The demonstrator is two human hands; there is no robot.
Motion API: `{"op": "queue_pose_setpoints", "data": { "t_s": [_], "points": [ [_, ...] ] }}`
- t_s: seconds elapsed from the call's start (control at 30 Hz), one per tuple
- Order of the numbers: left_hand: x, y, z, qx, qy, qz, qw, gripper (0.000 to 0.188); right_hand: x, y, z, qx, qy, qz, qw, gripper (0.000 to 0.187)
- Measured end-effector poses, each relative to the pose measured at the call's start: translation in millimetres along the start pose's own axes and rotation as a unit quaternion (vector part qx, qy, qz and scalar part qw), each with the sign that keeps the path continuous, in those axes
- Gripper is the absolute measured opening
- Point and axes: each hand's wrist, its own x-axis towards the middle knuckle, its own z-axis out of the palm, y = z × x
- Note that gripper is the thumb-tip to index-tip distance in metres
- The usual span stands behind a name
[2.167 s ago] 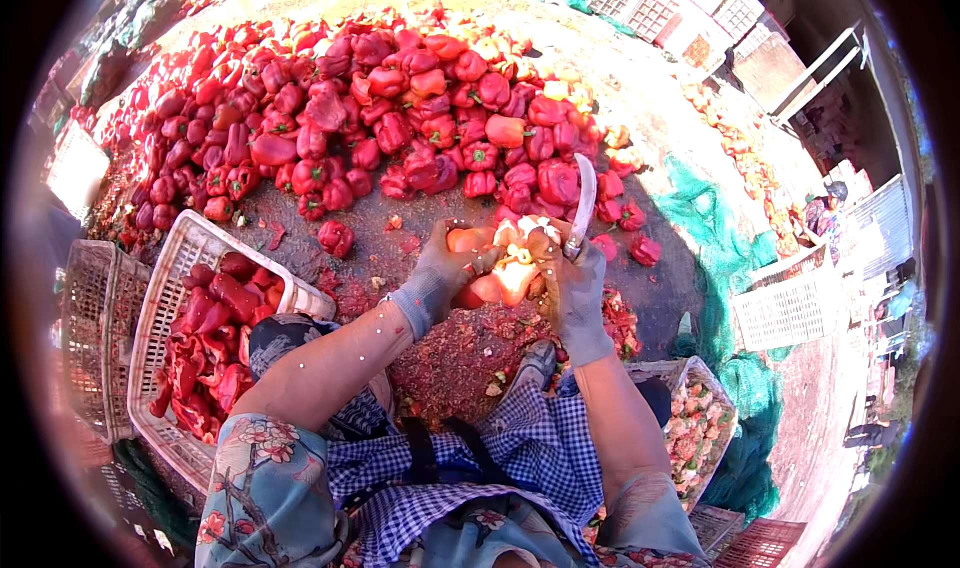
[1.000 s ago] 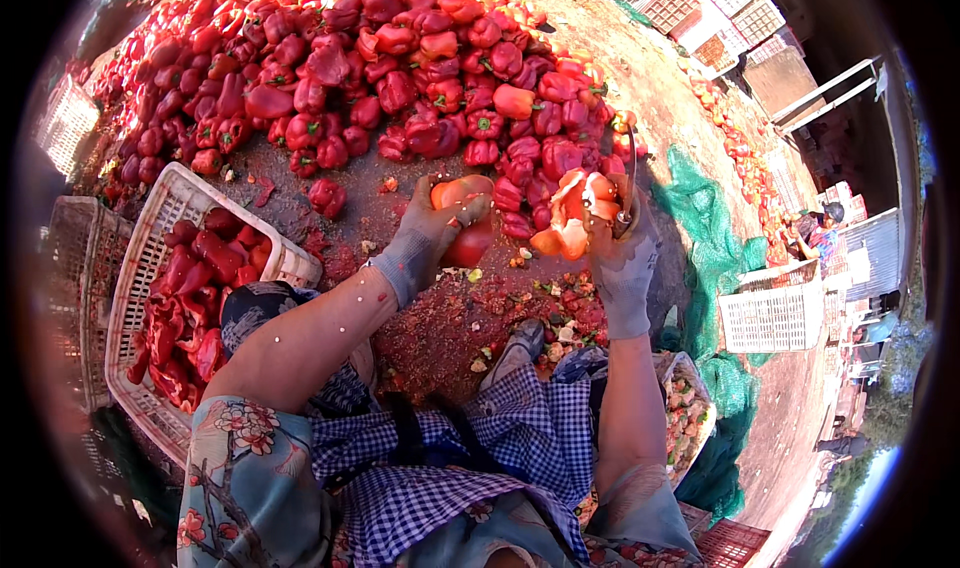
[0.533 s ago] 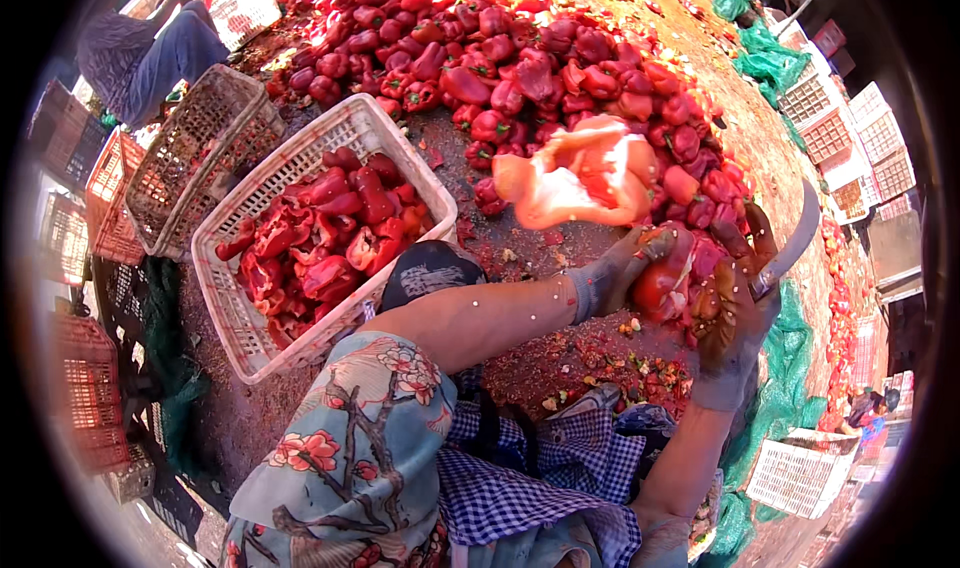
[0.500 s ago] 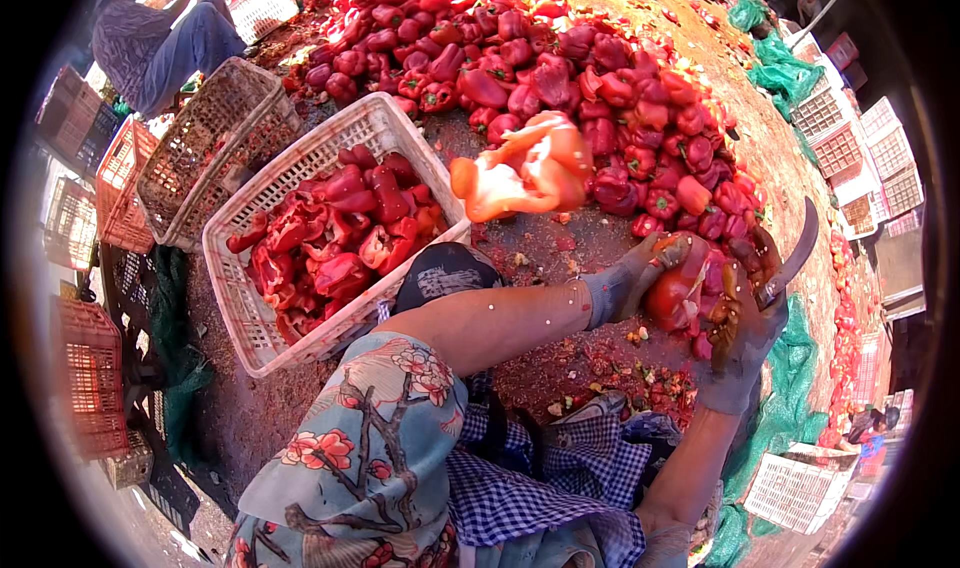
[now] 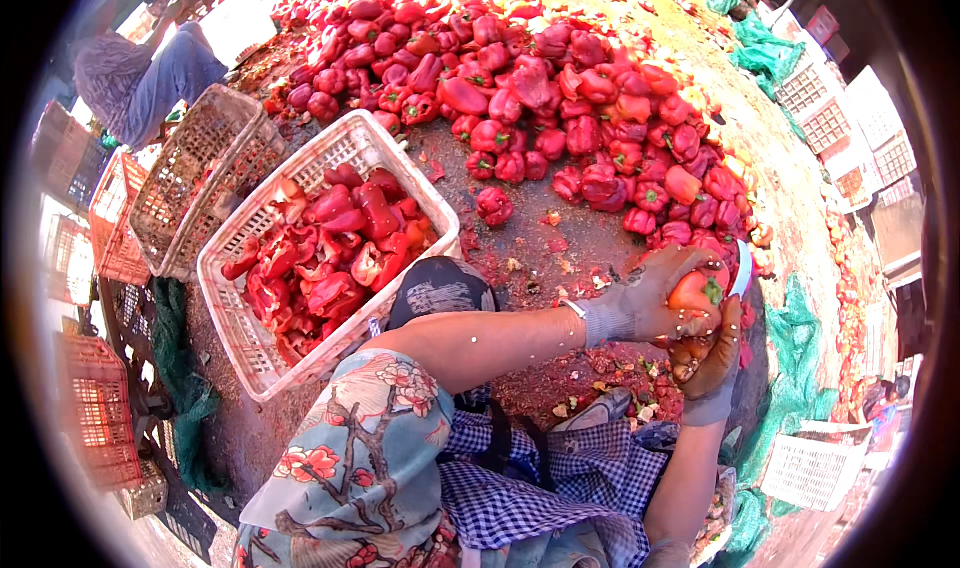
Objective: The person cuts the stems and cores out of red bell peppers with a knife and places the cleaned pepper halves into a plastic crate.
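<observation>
In my gloved left hand (image 5: 655, 296) is a whole red-orange bell pepper (image 5: 690, 290), its green stem turned up toward the right. My gloved right hand (image 5: 712, 366) grips a knife, whose handle is hidden; the curved blade (image 5: 742, 270) rises just right of the pepper. Both hands meet around the pepper, low over the ground at the near edge of a big pile of red bell peppers (image 5: 590, 118). Left of my knee stands a white plastic crate (image 5: 222, 313) partly filled with cut red pepper pieces (image 5: 335, 293).
A single pepper (image 5: 494, 207) lies apart from the pile. Stained crates (image 5: 200, 173) and an orange crate (image 5: 110, 213) stand at the left, with a seated person (image 5: 150, 78) beyond. Green netting (image 5: 790, 368) lies right of my right arm. Pepper scraps (image 5: 640, 378) litter the ground.
The pale orange pepper piece in mid-air is gone from there. My left hand now holds a whole pepper with its stem showing. The knife blade has swung left, close against the pepper.
</observation>
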Motion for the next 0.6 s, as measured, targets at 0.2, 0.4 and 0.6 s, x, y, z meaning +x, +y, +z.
{"op": "queue_pose_setpoints", "data": {
  "t_s": [0.2, 0.4, 0.6],
  "points": [
    [-0.2, -4.8, -15.8, -0.216, -0.088, -0.031, 0.972, 0.082, -6.3, 0.3, 6.1, -0.110, -0.008, -0.032, 0.993, 0.028],
    [-4.2, -13.4, -21.6, -0.387, -0.158, -0.192, 0.888, 0.064, -7.3, -5.7, 30.7, -0.243, 0.047, -0.068, 0.967, 0.028],
    [-6.3, -42.1, -12.1, -0.329, -0.228, -0.221, 0.889, 0.069, -9.6, 6.1, 9.3, -0.256, -0.005, -0.049, 0.965, 0.038]
  ]
}}
